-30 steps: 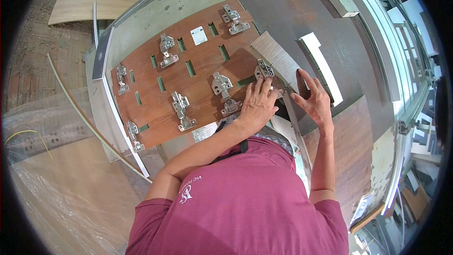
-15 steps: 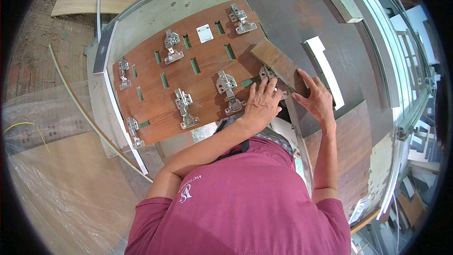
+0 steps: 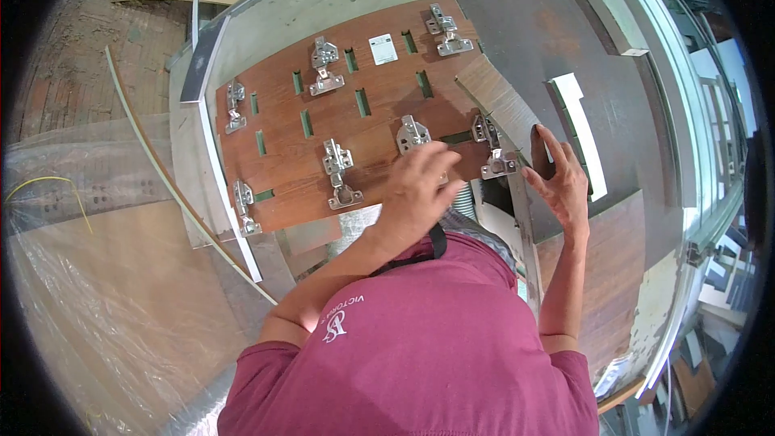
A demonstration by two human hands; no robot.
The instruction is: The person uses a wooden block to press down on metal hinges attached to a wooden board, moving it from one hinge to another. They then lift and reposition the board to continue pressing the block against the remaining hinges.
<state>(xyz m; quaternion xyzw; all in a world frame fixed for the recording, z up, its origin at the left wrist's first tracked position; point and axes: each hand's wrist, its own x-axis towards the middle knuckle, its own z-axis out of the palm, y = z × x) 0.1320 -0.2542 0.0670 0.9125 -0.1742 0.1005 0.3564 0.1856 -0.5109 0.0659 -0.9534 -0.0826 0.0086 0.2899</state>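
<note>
A reddish-brown wooden board [image 3: 291, 153] with rectangular slots lies in front of me, with several metal cabinet hinges on it. My left hand [image 3: 416, 194] is over its near edge, fingers loosely bent and apart, partly covering a hinge [image 3: 413, 131]. Nothing shows in this hand. At the board's right end, my right hand [image 3: 563, 186] grips the near end of a short wooden strip [image 3: 502, 103] between thumb and fingers. The strip lies slanted beside another hinge [image 3: 492, 149], which is now in full view. A hinge [image 3: 340, 173] sits further left.
A white L-shaped strip [image 3: 580, 133] lies on the dark tabletop [image 3: 541, 24] to the right. A brown panel [image 3: 597, 274] is at the near right. Long thin edging [image 3: 153, 161] and clear plastic sheeting [image 3: 105, 299] lie to the left. A white label [image 3: 383, 49] is on the board.
My left hand has lifted off the right-hand hinge and moved left toward the neighbouring one. My right hand stays on the wooden strip. The whole view has shifted slightly.
</note>
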